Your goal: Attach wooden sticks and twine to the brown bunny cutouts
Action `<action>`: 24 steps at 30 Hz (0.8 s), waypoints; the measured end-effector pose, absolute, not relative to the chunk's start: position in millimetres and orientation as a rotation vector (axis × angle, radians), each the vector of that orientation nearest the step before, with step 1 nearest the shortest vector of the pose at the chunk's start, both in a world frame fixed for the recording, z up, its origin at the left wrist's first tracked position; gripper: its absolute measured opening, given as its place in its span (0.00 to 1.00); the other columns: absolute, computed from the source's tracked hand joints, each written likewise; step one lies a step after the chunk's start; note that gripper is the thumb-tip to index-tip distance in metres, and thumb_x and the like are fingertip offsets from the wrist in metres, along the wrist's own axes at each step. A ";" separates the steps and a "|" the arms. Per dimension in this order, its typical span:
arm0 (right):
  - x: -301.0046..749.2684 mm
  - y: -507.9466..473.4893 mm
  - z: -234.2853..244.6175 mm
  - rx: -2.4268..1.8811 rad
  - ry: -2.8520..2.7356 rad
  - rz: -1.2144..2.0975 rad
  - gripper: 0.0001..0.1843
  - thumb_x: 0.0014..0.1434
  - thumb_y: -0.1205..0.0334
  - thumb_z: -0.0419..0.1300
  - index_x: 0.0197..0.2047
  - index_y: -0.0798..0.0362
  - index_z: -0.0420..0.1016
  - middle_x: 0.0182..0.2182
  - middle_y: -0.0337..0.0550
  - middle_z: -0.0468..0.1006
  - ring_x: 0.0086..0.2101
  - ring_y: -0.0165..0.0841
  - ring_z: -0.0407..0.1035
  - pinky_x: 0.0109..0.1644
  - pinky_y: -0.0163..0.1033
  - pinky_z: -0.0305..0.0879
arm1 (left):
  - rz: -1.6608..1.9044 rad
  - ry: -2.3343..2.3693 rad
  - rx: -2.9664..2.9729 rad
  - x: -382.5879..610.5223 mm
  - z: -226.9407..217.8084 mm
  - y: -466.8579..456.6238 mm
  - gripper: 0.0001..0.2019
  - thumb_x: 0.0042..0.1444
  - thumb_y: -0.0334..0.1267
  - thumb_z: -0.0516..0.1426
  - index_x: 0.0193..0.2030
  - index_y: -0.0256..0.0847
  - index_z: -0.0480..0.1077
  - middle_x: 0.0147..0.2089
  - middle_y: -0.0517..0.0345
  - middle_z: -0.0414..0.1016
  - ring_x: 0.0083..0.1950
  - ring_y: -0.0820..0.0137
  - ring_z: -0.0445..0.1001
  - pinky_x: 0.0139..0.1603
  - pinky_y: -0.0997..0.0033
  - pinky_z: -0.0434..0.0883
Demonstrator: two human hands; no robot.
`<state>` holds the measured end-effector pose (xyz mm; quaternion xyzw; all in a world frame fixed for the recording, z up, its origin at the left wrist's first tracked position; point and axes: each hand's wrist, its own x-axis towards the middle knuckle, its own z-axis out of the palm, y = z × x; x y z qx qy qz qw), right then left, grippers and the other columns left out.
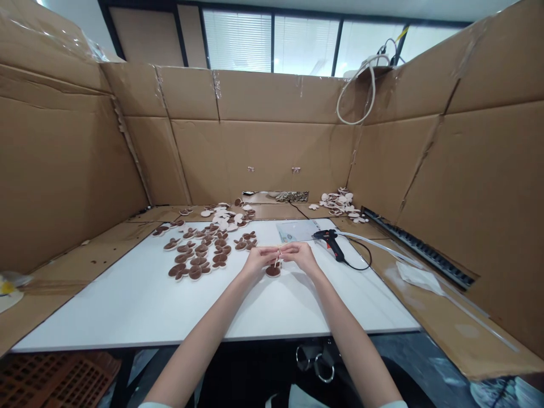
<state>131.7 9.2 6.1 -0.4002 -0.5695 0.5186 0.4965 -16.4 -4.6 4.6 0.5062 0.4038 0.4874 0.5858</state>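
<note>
My left hand point(257, 259) and my right hand point(301, 255) meet over the middle of a white board point(127, 300). Their fingers are pinched together on a small pale bow or ribbon piece point(278, 256) held between them. Just below it, a brown round-eared piece point(272, 271) lies on the board, touching or nearly touching the fingers. Several more brown ear-shaped pieces point(199, 255) are laid out in rows to the left of my hands.
A black glue gun point(330, 243) with its cord lies right of my hands, beside a clear bag point(297, 229). White pieces point(340, 203) are piled at the back right. Cardboard walls point(263, 141) enclose the table. A clear tube point(425, 272) runs along the right.
</note>
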 end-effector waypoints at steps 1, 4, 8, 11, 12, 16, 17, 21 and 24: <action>131.8 9.5 5.5 -0.969 -1.380 1.252 0.14 0.26 0.61 0.69 0.22 0.56 0.75 0.19 0.41 0.76 0.22 0.31 0.70 0.29 0.38 0.68 | 1.135 0.947 1.171 -16.4 5.0 -5.1 0.21 0.32 0.40 0.66 0.35 0.32 0.73 0.30 0.48 0.77 0.30 0.67 0.74 0.34 0.68 0.68; 132.2 10.6 3.6 -0.971 -1.402 1.212 0.13 0.28 0.60 0.68 0.22 0.55 0.75 0.20 0.41 0.76 0.23 0.32 0.70 0.29 0.38 0.67 | 1.165 0.973 1.142 -16.3 6.4 -5.8 0.26 0.32 0.38 0.66 0.40 0.32 0.69 0.27 0.52 0.76 0.28 0.68 0.74 0.33 0.68 0.68; 132.9 11.8 3.2 -1.004 -1.416 1.153 0.13 0.29 0.59 0.67 0.22 0.54 0.75 0.20 0.42 0.76 0.24 0.33 0.70 0.29 0.38 0.65 | 1.207 0.958 1.143 -15.4 8.7 -7.4 0.28 0.29 0.37 0.67 0.41 0.32 0.67 0.21 0.58 0.73 0.26 0.70 0.73 0.33 0.69 0.68; 133.5 11.8 4.0 -1.007 -1.408 1.160 0.13 0.29 0.59 0.67 0.22 0.55 0.74 0.20 0.42 0.76 0.24 0.33 0.69 0.28 0.38 0.64 | 1.202 0.928 1.138 -14.4 10.2 -9.1 0.28 0.29 0.37 0.67 0.40 0.32 0.66 0.23 0.57 0.74 0.28 0.69 0.73 0.34 0.69 0.67; 133.7 11.7 4.2 -1.007 -1.404 1.168 0.13 0.29 0.59 0.67 0.22 0.55 0.74 0.20 0.42 0.76 0.23 0.32 0.69 0.28 0.38 0.64 | 1.196 0.922 1.139 -14.2 10.5 -9.5 0.28 0.29 0.38 0.67 0.40 0.32 0.66 0.23 0.56 0.74 0.28 0.69 0.73 0.34 0.69 0.67; 134.2 11.5 4.5 -1.003 -1.382 1.194 0.14 0.28 0.60 0.68 0.23 0.55 0.75 0.19 0.41 0.75 0.23 0.32 0.68 0.29 0.38 0.63 | 1.175 0.921 1.135 -13.6 10.3 -9.1 0.26 0.30 0.38 0.66 0.39 0.33 0.65 0.23 0.58 0.73 0.25 0.72 0.72 0.33 0.70 0.67; 134.4 11.6 4.5 -0.998 -1.383 1.197 0.15 0.27 0.60 0.68 0.23 0.56 0.75 0.19 0.40 0.75 0.23 0.32 0.68 0.29 0.38 0.64 | 1.174 0.926 1.127 -13.5 9.9 -8.5 0.26 0.30 0.38 0.66 0.38 0.33 0.66 0.23 0.58 0.73 0.25 0.72 0.71 0.32 0.71 0.67; 135.6 12.5 4.4 -0.973 -1.413 1.198 0.11 0.29 0.62 0.68 0.21 0.56 0.75 0.20 0.40 0.76 0.23 0.30 0.68 0.32 0.38 0.64 | 1.173 0.944 1.065 -13.0 7.5 -5.4 0.21 0.32 0.35 0.66 0.36 0.34 0.66 0.23 0.58 0.73 0.24 0.74 0.71 0.34 0.71 0.68; 136.8 12.3 5.3 -0.965 -1.468 1.187 0.08 0.31 0.62 0.67 0.20 0.55 0.76 0.20 0.40 0.76 0.24 0.30 0.67 0.32 0.38 0.63 | 1.179 0.941 1.015 -13.1 5.4 -3.6 0.17 0.31 0.34 0.67 0.31 0.33 0.68 0.24 0.57 0.73 0.25 0.75 0.71 0.33 0.72 0.68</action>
